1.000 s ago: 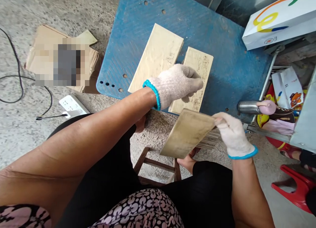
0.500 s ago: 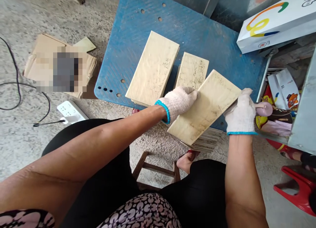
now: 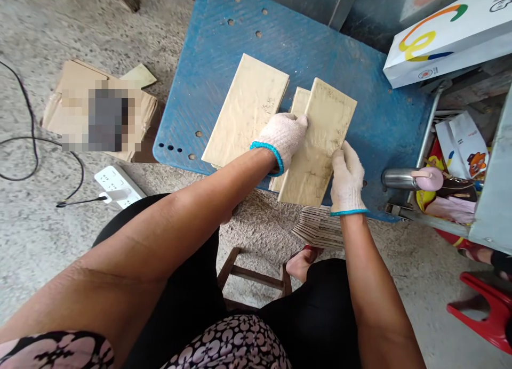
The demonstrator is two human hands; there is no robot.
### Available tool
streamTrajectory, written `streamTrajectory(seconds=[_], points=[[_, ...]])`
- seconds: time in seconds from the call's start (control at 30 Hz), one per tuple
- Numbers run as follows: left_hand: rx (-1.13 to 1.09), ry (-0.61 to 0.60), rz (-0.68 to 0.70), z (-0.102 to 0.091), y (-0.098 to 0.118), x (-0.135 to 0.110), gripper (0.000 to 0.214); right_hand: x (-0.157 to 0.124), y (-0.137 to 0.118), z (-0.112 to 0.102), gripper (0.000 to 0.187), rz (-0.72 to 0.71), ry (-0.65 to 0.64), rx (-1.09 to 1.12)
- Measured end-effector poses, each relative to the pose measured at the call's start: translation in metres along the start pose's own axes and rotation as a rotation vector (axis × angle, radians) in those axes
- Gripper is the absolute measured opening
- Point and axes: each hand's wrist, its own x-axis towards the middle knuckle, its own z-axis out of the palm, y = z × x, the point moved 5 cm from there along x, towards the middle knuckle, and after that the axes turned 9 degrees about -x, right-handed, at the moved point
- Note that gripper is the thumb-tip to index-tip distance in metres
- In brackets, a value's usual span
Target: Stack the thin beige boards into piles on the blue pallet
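Observation:
Both of my hands wear white knit gloves with blue cuffs. Between them is a long cream tile (image 3: 320, 139), tilted over a second stack of tiles (image 3: 300, 99) that it mostly covers. My left hand (image 3: 282, 137) grips its left edge, fingers pressed together. On the opposite edge, my right hand (image 3: 348, 177) is closed around the tile's side. Left of my left hand, a wider-looking stack of cream tiles (image 3: 245, 107) lies on the blue table, with dark specks on its top face.
The blue plastic table (image 3: 332, 54) has a metal flask (image 3: 404, 178) at its right edge. A white paper bag (image 3: 444, 43) stands at the far right. More tiles (image 3: 320, 226) stand in a row below the table's front edge. A power strip (image 3: 118, 185) and cardboard (image 3: 72, 99) are left.
My hands and the tile have moved left and away from me, over the second stack. The tile is turned more upright in view. The flask is now uncovered.

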Motion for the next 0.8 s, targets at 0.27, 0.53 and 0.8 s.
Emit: streamTrajectory(seconds=[0.27, 0.53, 0.8], points=[[0.042, 0.081, 0.103, -0.001, -0.004, -0.001, 0.030, 0.011, 0.013, 0.012, 0.037, -0.031, -0.027, -0.057], [0.204, 0.049, 0.139, -0.003, -0.001, -0.001, 0.038, 0.015, 0.009, 0.012, 0.039, -0.043, -0.033, -0.249], [0.362, 0.218, 0.399, -0.006, 0.022, -0.031, 0.075, 0.016, 0.015, 0.013, 0.045, -0.006, 0.037, -0.346]])
